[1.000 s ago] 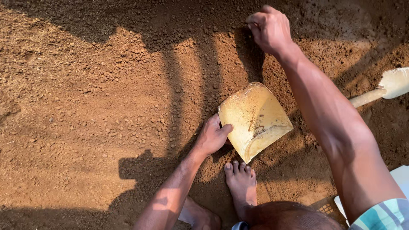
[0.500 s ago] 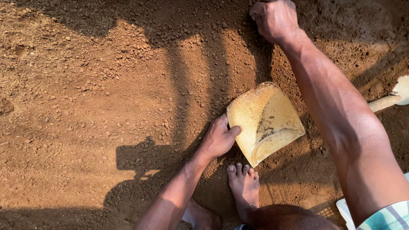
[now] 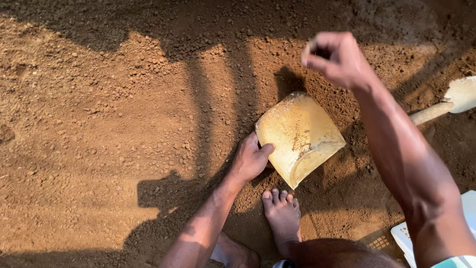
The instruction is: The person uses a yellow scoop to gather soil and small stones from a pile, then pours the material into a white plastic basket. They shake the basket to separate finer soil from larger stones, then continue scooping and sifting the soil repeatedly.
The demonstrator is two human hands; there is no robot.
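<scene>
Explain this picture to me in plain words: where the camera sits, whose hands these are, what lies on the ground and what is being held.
The camera is worn on a person's head and looks straight down, so the two bare arms reaching in are that person's own. There is no machine here. The ground is loose reddish-brown soil, crumbly and partly in shadow. The left hand grips the edge of a yellow curved scoop, a pan-like plastic piece lying tilted on the soil. The right hand is raised above the soil, fingers curled as if pinching something; what it holds, if anything, is too small to tell. A bare foot rests just below the scoop. At the right edge lies a pale tool with a handle, and a white plastic object shows in the lower right corner.
</scene>
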